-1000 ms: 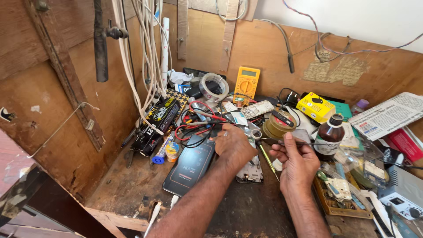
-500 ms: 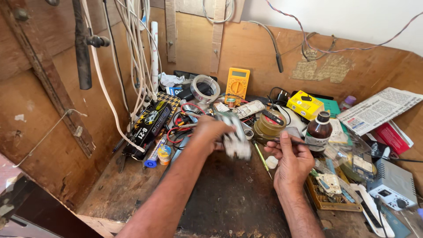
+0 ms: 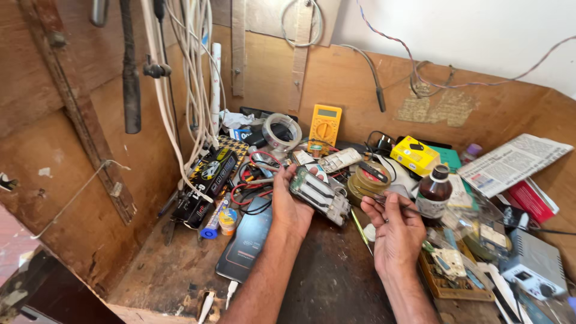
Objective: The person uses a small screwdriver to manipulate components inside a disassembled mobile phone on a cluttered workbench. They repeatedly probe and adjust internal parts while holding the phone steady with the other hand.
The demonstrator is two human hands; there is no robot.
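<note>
My left hand (image 3: 293, 204) holds an opened small device (image 3: 320, 196) with white cells and a circuit board showing, lifted a little above the dark bench top. My right hand (image 3: 394, 227) is beside it on the right, fingers pinched on thin metal tweezers (image 3: 401, 206) that point right toward a brown bottle (image 3: 434, 192). A thin yellow-green tool (image 3: 360, 231) lies on the bench between both hands. A dark phone (image 3: 249, 239) lies flat just left of my left forearm.
A yellow multimeter (image 3: 324, 126), a tape roll (image 3: 282, 131), wire spools (image 3: 369, 179) and a yellow box (image 3: 414, 155) crowd the back. Newspaper (image 3: 515, 162) and a grey box (image 3: 537, 270) sit at right. White cables (image 3: 187, 90) hang on the wooden left wall (image 3: 66, 180).
My left hand has turned the opened device face up and steadied it. My right hand has risen slightly toward it. The camera has moved closer and tilted.
</note>
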